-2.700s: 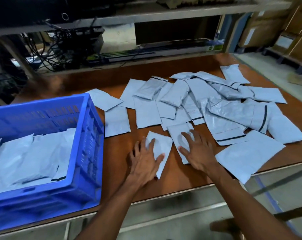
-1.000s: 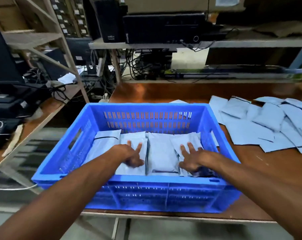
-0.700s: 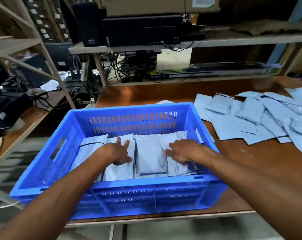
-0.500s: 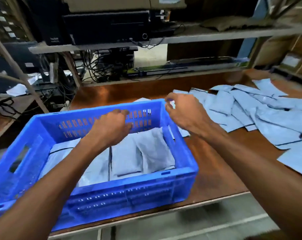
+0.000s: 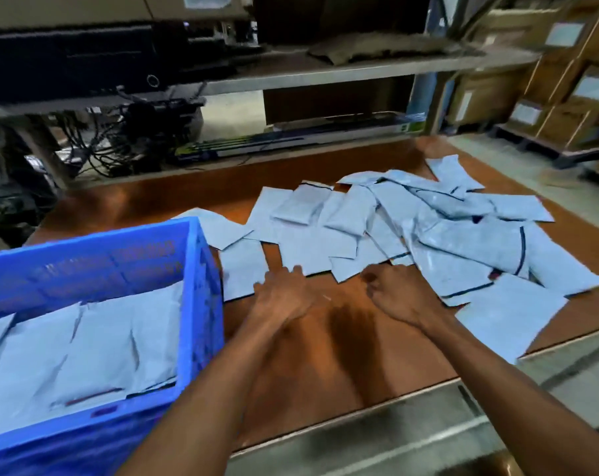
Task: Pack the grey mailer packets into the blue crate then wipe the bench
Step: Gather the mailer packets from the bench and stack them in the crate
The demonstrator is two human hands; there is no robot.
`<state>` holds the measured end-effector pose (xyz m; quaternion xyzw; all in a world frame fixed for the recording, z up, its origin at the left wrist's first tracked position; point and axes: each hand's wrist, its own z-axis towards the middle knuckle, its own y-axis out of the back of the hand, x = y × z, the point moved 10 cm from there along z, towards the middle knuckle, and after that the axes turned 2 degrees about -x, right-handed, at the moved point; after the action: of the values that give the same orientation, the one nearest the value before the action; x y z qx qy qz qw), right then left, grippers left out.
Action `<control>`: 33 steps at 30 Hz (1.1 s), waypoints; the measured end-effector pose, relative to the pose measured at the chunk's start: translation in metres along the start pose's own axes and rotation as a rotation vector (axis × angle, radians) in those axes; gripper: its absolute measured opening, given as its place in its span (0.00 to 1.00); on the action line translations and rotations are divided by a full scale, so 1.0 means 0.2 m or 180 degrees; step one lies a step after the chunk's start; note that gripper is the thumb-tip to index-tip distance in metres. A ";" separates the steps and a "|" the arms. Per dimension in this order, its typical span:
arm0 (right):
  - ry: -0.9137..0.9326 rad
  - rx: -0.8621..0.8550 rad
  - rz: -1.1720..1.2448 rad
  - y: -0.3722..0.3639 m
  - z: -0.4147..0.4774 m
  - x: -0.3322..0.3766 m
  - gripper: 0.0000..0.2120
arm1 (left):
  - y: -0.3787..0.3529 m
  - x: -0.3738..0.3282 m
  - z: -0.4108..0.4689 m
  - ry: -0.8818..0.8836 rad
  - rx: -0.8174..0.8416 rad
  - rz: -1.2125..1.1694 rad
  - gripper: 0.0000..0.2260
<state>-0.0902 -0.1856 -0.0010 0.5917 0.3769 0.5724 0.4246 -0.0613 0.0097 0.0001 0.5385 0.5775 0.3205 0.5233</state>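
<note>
The blue crate (image 5: 202, 290) stands on the left of the brown bench (image 5: 329, 359) with several grey mailer packets (image 5: 95, 341) lying flat inside it. A loose pile of grey mailer packets (image 5: 456, 235) covers the bench's middle and right. My left hand (image 5: 284, 297) reaches over the bench with fingers stretched out, fingertips at the edge of a single packet (image 5: 241, 269) beside the crate. My right hand (image 5: 399, 297) hovers at the pile's near edge, fingers loosely bent, holding nothing. The view is motion-blurred.
A metal shelf (image 5: 325, 73) with dark equipment and tangled cables (image 5: 126, 139) runs behind the bench. Cardboard boxes (image 5: 566, 91) are stacked at the far right. One packet (image 5: 507, 314) overhangs the bench's near right edge.
Both hands left the crate, where they had set packets down, and swung right to the pile on the bench. The view turned right with them.
</note>
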 end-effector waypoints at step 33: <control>0.0669 -0.0273 -0.0750 -0.33 -0.19 0.09 0.29 | -0.40 0.20 -0.22 0.0231 -0.1004 0.0165 0.30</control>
<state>-0.1243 -0.1433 -0.0579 0.4616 0.4612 0.5930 0.4719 -0.1215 0.0391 -0.0744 0.4524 0.5245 0.4398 0.5717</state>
